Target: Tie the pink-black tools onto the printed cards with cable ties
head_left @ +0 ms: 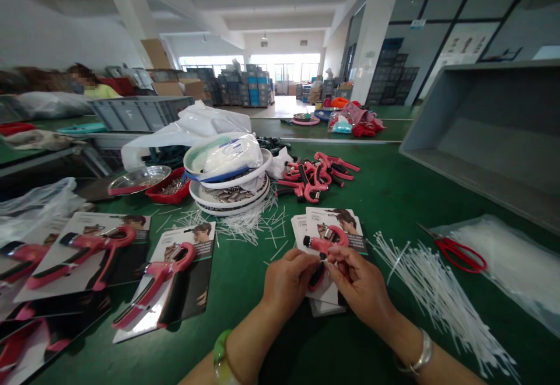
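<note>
A pink and black hand grip strengthener [338, 235] lies on a stack of printed cards [353, 221] in front of me. My left hand [289, 283] and my right hand [361, 286] meet over its handles, thumbs and fingers pinched. Between the fingertips shows a short white bit of a cable tie [324, 259], at the handle; its ends are hidden by my fingers. To the left, another pink hand grip [177, 262] sits on its own card, beside several more carded ones [83, 251].
A fan of white cable ties [437, 297] lies at right, with red-handled scissors [461, 255] on a plastic bag [516, 262]. Loose pink hand grips [317, 175] are heaped behind the cards. Stacked bowls [230, 195], a red tray [170, 189] and a grey crate [485, 134] stand around. A co-worker [94, 84] is far left.
</note>
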### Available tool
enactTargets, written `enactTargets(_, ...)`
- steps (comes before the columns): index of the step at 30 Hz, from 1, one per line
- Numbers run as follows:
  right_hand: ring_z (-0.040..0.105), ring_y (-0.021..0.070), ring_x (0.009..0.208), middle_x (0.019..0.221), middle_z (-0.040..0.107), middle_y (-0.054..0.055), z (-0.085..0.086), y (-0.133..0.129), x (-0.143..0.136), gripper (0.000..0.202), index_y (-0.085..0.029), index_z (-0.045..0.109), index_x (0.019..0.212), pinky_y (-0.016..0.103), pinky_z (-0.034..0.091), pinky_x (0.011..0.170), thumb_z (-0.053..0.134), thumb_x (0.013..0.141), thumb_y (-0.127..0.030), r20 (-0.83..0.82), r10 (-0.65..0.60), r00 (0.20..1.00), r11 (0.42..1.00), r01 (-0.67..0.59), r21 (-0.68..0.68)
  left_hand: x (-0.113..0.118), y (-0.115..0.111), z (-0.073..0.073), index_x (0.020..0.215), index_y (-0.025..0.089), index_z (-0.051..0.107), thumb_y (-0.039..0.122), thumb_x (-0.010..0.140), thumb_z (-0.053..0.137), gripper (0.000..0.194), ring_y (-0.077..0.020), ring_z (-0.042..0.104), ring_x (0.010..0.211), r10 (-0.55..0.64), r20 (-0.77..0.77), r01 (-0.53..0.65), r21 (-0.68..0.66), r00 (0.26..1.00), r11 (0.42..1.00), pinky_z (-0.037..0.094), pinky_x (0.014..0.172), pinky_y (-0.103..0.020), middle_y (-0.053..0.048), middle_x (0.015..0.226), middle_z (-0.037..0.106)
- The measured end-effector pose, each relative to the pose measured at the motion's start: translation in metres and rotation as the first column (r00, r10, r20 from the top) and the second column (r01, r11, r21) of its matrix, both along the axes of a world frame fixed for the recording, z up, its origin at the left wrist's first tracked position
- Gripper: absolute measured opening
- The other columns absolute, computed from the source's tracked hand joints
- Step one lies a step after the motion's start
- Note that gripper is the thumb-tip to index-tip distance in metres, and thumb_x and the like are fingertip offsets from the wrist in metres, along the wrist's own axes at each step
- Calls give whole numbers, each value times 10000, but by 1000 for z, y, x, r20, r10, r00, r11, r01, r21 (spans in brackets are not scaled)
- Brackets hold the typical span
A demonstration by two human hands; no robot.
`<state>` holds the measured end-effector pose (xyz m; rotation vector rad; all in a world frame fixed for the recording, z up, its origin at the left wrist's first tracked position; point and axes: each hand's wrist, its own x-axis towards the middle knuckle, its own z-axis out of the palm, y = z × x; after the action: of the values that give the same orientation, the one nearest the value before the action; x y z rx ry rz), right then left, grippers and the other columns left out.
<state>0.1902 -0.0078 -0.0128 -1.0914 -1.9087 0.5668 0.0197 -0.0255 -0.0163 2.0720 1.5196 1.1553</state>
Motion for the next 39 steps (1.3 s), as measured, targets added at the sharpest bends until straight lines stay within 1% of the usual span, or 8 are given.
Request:
enactTargets(6,621,138,709,872,664,29,3,-1,0,217,-215,540,1065,258,513,666,534,859,-283,19,25,1000,1000,-25,-14,-1,1,2,939,257,704,182,843,546,199,-116,634,722,3,-27,-2,25,1000,1000,460,620,-182,-4,835,688)
enactTargets(12,586,128,591,823,667,23,16,4,-1,266,-192,549,1094,252,484,571,538,845,-287,80,91,993,989,-81,-124,-1,2,-2,929,220,697,167,854,532,189,-114,630,741,-69,78,65,45,995,997,466,650,-186,-19,831,690)
enactTargets(18,639,154,684,812,685,22,28,10,0,239,-194,568,1062,270,504,638,550,825,-221,87,218,972,960,-197,-197,-2,1,1,973,200,670,210,846,564,166,-137,630,823,-143,197,140,26,970,990,476,752,-233,-29,892,705)
enactTargets(20,645,159,705,827,688,25,26,10,2,206,-202,586,1025,273,506,640,561,821,-208,94,215,972,968,-199,-154,-1,2,2,933,200,679,228,840,578,140,-138,625,797,-136,206,137,11,969,991,474,731,-235,-25,858,701)
enactTargets(23,635,150,735,817,682,23,21,8,7,115,-209,622,932,264,496,659,552,842,-198,129,184,975,981,-189,32,1,4,2,873,202,680,231,848,565,122,-136,611,768,-135,180,138,-6,974,990,463,707,-233,-18,799,677)
enactTargets(28,602,148,797,831,671,33,19,5,13,125,-186,611,892,279,467,748,490,884,-157,267,187,945,918,-265,295,0,4,0,856,197,654,216,861,527,129,-134,591,761,-197,171,203,-19,965,979,458,706,-241,-23,801,642)
enactTargets(33,557,168,817,834,630,46,26,7,12,134,-185,551,831,304,447,764,436,893,-153,339,193,921,929,-283,237,0,4,3,894,201,641,243,856,533,122,-165,566,950,-259,220,263,10,940,965,450,841,-289,-58,972,607)
enactTargets(39,528,174,822,823,584,42,22,5,14,120,-198,498,816,317,435,757,424,882,-131,252,215,944,946,-265,187,4,5,5,884,213,647,286,846,553,125,-178,523,1046,-290,246,305,-25,925,952,436,908,-313,-65,1052,553)
